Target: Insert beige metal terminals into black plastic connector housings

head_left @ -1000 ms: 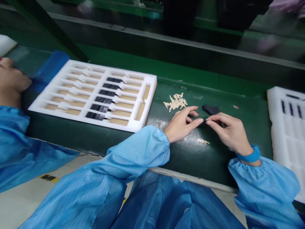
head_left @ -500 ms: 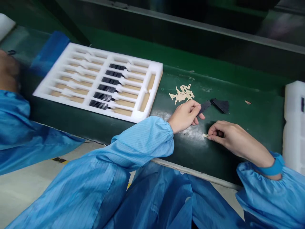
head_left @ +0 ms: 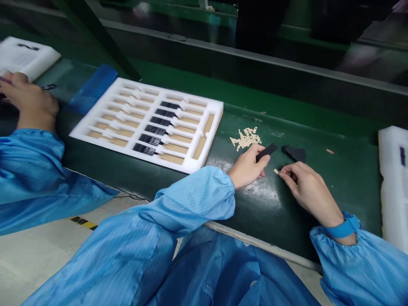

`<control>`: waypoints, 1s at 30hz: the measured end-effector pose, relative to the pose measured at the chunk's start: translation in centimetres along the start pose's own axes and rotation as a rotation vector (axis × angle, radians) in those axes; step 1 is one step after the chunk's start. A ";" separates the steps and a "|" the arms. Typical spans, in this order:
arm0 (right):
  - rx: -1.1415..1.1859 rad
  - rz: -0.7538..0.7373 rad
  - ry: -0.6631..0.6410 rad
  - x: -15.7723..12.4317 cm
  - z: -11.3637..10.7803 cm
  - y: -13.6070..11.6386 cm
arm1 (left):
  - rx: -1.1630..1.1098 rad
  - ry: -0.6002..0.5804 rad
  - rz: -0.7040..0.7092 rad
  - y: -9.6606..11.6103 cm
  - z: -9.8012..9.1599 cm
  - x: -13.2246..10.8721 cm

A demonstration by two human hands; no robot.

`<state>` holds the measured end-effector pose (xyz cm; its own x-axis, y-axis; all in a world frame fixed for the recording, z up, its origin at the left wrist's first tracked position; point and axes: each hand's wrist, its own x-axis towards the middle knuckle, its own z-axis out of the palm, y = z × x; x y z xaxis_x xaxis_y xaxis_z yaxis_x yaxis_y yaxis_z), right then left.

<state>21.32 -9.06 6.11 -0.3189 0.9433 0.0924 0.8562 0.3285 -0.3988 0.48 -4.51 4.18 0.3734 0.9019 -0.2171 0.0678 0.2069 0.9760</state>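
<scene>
My left hand [head_left: 247, 166] is closed on a flat black strip [head_left: 267, 151], which sticks out past the thumb toward the upper right. Between thumb and fingertips, my right hand [head_left: 302, 182] pinches a small cream tab [head_left: 276, 171], held a little apart from the strip. Behind my left hand lies a loose pile of cream tabs [head_left: 246, 138]. A small stack of black strips [head_left: 295, 153] rests just beyond my right hand.
A white foam tray [head_left: 191, 166] with several black slotted parts [head_left: 159, 121] lies to the left, a blue sheet [head_left: 94, 89] beside it. A co-worker's hand [head_left: 32, 102] is at far left. Another white foam block [head_left: 393, 182] stands at the right edge of the green bench [head_left: 347, 191].
The black strip in my left hand is now raised and shows more fully. My right hand has moved the cream tab slightly up, nearer the strip. The view has shifted left.
</scene>
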 end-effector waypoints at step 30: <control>0.373 0.117 0.102 0.9 0.8 -1.3 | 0.244 -0.048 0.014 1.2 -1.0 -0.6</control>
<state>19.57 -8.70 5.98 -0.1696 0.9794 0.1096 0.6722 0.1963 -0.7139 -0.56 -4.45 5.45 0.4186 0.8839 -0.2086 0.2816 0.0921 0.9551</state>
